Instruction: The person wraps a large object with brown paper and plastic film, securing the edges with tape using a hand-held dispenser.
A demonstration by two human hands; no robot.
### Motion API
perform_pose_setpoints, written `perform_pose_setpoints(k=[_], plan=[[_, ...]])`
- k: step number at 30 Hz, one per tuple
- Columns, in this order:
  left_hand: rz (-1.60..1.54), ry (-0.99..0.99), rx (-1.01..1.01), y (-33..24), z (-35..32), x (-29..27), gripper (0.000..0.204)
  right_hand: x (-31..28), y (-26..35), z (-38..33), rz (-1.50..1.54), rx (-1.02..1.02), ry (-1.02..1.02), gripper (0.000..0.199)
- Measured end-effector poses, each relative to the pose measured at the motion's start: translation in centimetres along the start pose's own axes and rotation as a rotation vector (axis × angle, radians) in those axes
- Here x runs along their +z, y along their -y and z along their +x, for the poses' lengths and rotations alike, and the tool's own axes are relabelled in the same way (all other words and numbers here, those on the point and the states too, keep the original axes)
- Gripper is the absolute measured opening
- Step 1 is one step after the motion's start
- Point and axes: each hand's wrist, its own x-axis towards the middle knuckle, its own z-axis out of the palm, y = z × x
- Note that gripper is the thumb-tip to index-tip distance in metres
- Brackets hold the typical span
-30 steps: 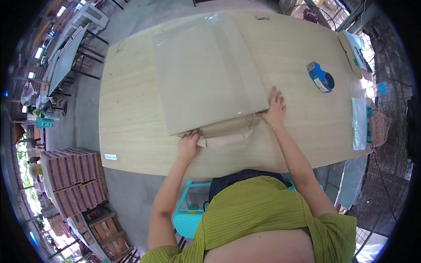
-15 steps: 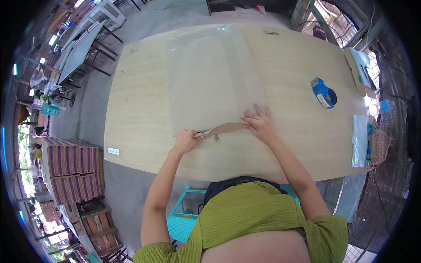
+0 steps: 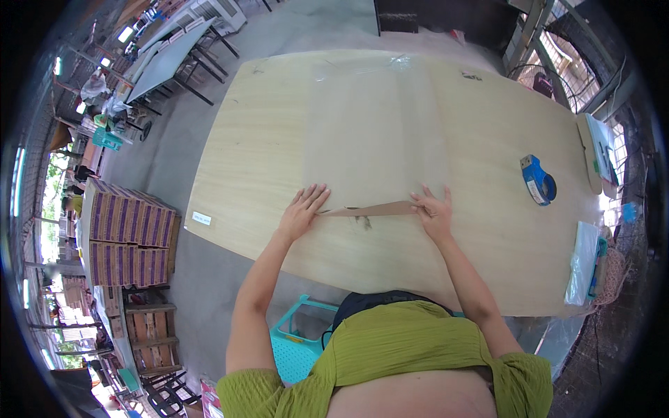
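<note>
Since a second ago the big sheet has dropped flat and my hands have spread apart; my left hand (image 3: pixel 302 211) and right hand (image 3: pixel 433 209) lie open, fingers splayed, pressing the ends of a brown folded strip (image 3: pixel 371 208) against the wooden table (image 3: pixel 488 265); a blue tape dispenser (image 3: pixel 537 180) sits well right; stacked purple boxes (image 3: pixel 129 233) stand left.
</note>
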Motion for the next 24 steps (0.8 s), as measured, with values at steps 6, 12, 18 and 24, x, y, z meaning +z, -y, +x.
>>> perform_pose_setpoints(k=[6,12,18,24], plan=[[-0.209,-0.068,0.022,-3.9,3.2,-1.8,0.062,-0.4,-1.4,-0.3,0.007,0.036,-0.025,0.013],[-0.750,-0.200,-0.344,-6.6,2.2,1.4,0.014,-0.2,-0.3,0.0,0.018,0.012,0.062,0.012],[-1.056,-0.208,-0.499,-10.3,-2.0,-1.0,0.013,-1.6,2.2,-3.5,0.082,0.081,0.092,0.015],[-0.505,-0.328,-0.130,-11.8,-4.5,-1.3,0.011,-2.5,3.8,-10.1,0.197,0.233,0.120,0.008]])
